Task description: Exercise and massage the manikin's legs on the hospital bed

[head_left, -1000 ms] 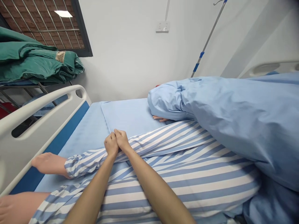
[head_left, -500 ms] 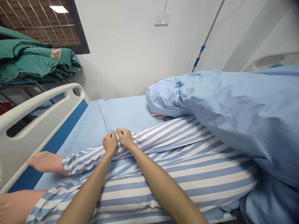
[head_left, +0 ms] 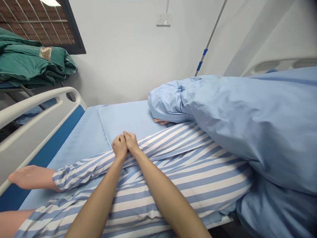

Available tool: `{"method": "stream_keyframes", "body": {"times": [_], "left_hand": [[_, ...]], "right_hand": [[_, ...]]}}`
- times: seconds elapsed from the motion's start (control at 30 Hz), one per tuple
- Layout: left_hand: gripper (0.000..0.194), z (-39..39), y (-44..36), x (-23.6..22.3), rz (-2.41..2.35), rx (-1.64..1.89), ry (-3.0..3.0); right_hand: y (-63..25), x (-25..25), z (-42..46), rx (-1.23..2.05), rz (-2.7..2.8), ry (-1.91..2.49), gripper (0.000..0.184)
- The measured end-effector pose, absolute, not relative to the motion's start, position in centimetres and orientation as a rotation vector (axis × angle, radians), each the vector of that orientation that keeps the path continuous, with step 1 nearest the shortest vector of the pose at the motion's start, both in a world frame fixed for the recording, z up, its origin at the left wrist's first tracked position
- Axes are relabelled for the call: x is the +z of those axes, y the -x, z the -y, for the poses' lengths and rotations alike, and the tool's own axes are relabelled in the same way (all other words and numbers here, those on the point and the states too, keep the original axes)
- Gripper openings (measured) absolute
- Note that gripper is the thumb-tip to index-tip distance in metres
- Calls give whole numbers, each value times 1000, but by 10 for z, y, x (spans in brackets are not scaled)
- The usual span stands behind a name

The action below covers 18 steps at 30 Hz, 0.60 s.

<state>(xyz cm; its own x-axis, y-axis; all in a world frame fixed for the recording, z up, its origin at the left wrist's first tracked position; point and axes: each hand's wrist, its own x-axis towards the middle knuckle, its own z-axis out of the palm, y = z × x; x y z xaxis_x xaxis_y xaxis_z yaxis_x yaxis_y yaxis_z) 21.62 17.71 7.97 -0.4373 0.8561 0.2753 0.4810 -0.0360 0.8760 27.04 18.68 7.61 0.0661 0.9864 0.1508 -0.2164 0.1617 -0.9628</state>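
Observation:
Both my hands are closed into fists at the knee of the far leg, which is covered by blue-and-white striped trousers (head_left: 170, 140). My left hand (head_left: 120, 146) is on the foot side and my right hand (head_left: 131, 141) lies against it, their thumb sides upward. No object shows in either fist, and the undersides are hidden. The far bare foot (head_left: 31, 177) points toward the footboard; the nearer lower leg (head_left: 16, 223) is cut off by the frame's left edge. A blue quilt (head_left: 230, 112) covers the upper body, with a few fingertips (head_left: 160, 121) showing beneath its edge.
The light blue mattress (head_left: 126, 114) runs along the white wall. At left stands the white-and-blue footboard (head_left: 47, 122), with a folded green blanket (head_left: 32, 66) beyond it. A pole (head_left: 211, 34) with blue clamps leans behind the quilt, and a socket (head_left: 163, 19) is on the wall.
My two fists have come together, closing the small gap between them. The whole view has shifted, so the bed and wall appear farther left.

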Motion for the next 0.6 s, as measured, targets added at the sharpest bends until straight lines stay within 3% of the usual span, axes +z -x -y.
{"method": "stream_keyframes", "body": {"times": [0.13, 0.3, 0.6], "left_hand": [[36, -176, -212, 73, -1960, 1361, -1506], [32, -178, -212, 73, -1968, 1210, -1627], [35, -175, -222, 80, -1973, 1228, -1684]], "right_hand": [[-274, 86, -184, 967, 1279, 1212, 36], [-299, 104, -179, 450, 1905, 1450, 32], [-324, 78, -188, 720, 1628, 1221, 41]]}}
